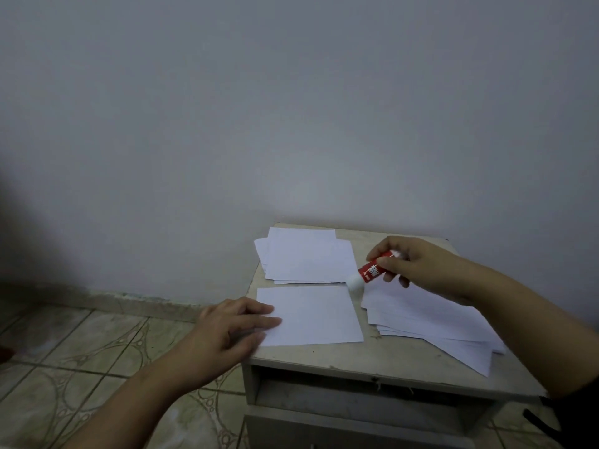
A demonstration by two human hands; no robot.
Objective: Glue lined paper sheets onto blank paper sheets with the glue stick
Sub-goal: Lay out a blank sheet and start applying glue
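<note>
Small table (356, 358) against bare wall. Left hand (233, 328) flat, pinning single sheet (311, 315). Right hand (418, 267) grips glue stick (369, 270), tip beyond sheet's far right corner. Gluing apparently about to start; next: stroke across sheet.

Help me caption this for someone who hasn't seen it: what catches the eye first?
The red glue stick stands out, gripped in the right hand with its white tip down by the far right corner of the single sheet. The left hand rests on that sheet's left edge. Paper stacks lie behind and to the right on the small table.
</note>
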